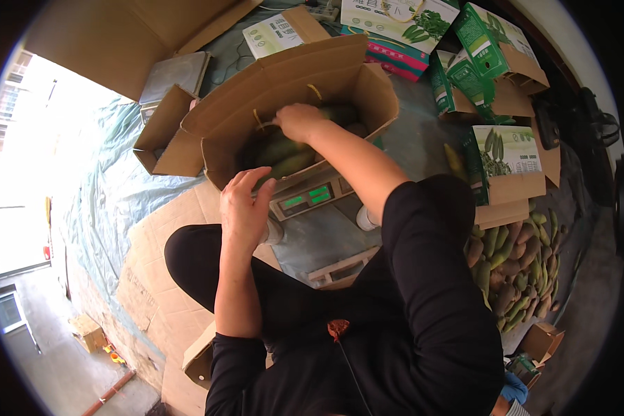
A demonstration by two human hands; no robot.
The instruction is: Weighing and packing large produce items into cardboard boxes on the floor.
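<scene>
In front of me a tall open cardboard box (236, 100) stands on a digital scale (288, 208) with a lit green display. Inside lie several long green radishes (290, 163), partly in shadow. My right hand (301, 123) reaches into the box above them, near a yellow cord handle (315, 91) on its far wall. Its fingers are curled together, and what they hold, if anything, I cannot make out. At the near left edge of the box is my left hand (246, 201), thumb and fingers apart, holding nothing.
Right of me is a large heap of green and brownish radishes (516, 267). Printed green-and-white cartons (509, 156) stand beyond it. Another open box (166, 139) and a grey flat-topped device (177, 76) are on the left. Flattened cardboard (159, 256) covers the floor there.
</scene>
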